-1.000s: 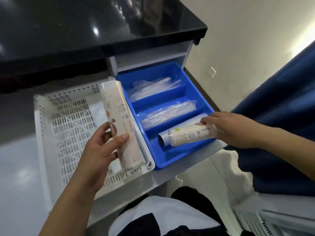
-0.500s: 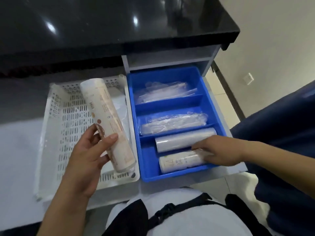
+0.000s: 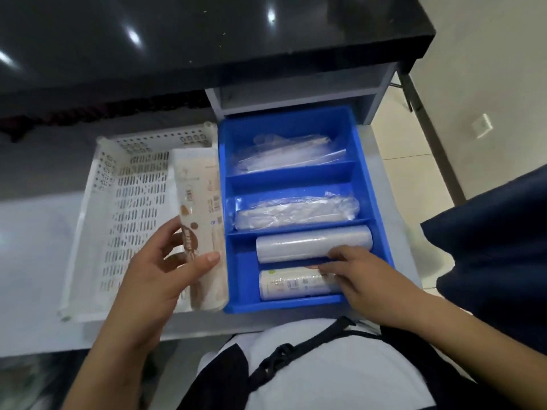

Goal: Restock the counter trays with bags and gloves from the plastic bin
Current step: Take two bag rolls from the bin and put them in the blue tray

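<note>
No writing could be read. The printed roll (image 3: 201, 199) carried brown pictures, grey lines of small type and a small square code, all too blurred to make out. The labelled roll (image 3: 291, 284) showed a green dot at its 9 o'clock end and rows of fine print, equally illegible.

The left hand (image 3: 159, 279) gripped the printed roll near its 6 o'clock end, thumb curled across the front and fingers behind. The roll pointed roughly 12 to 6 over the white bin (image 3: 118, 202), along the bin's 3 o'clock wall. The right hand (image 3: 365, 276) lay half open in the blue tray (image 3: 383, 232), its fingers only lightly bent. One fingertip rested on the clear roll (image 3: 307, 244) and the others on the labelled roll, closing round neither.

The blue tray stood on the grey bench (image 3: 29, 247), touching the bin at the bin's 3 o'clock side, and had three compartments. The 12 o'clock compartment held one clear plastic packet (image 3: 290, 156), the middle one a second crinkled packet (image 3: 296, 211), and the 6 o'clock one two rolls lying side by side, the clear roll at 12 of the labelled one. In all there were three rolls, two packets, one tray and one bin. A black worktop (image 3: 207, 39) overhung at 12 o'clock.
</note>
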Demonstrator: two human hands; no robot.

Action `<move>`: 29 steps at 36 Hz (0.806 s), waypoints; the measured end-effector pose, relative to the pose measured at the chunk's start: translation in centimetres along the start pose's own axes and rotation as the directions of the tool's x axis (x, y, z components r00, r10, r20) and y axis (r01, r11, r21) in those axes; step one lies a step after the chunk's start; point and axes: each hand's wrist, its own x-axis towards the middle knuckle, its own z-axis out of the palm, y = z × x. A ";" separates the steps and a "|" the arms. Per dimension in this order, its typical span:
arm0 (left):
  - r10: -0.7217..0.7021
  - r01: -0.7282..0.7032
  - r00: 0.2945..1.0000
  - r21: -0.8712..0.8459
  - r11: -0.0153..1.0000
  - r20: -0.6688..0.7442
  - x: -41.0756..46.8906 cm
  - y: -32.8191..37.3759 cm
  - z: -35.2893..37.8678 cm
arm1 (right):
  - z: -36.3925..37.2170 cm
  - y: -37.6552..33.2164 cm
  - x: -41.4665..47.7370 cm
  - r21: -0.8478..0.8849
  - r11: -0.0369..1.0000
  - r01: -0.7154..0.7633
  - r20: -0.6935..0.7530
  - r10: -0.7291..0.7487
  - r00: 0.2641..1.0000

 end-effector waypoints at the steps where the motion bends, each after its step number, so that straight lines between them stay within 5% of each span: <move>1: 0.006 -0.008 1.000 0.072 0.997 0.024 0.2 0.4 0.4 | -0.3 0.1 -0.3 0.021 1.000 0.003 -0.011 -0.003 1.000; 5: 0.044 -0.109 0.979 0.328 0.938 0.198 1.2 1.4 2.5 | -2.5 0.5 -2.0 0.239 0.971 -0.015 -0.249 0.076 0.966; 9: 0.065 -0.329 0.899 0.569 0.754 0.433 1.9 2.3 5.7 | -4.5 1.3 -3.9 0.497 0.867 0.021 -0.526 0.282 0.802; 13: -0.011 -0.494 0.815 0.705 0.510 0.579 2.6 1.9 9.6 | -4.7 1.8 -5.3 0.603 0.797 -0.006 -0.566 0.433 0.702; 16: 0.015 -0.600 0.772 0.721 0.347 0.636 3.1 0.6 11.8 | -3.4 1.7 -5.9 0.632 0.773 -0.045 -0.519 0.466 0.717; 23: 0.041 -0.617 0.764 0.711 0.337 0.644 4.4 -1.4 13.0 | 0.6 1.0 -5.4 0.364 0.921 -0.137 -0.429 0.296 0.853; 29: 0.085 -0.610 0.768 0.684 0.400 0.635 3.9 -1.6 12.6 | 1.1 1.1 -4.5 0.226 0.963 -0.146 -0.509 0.244 0.826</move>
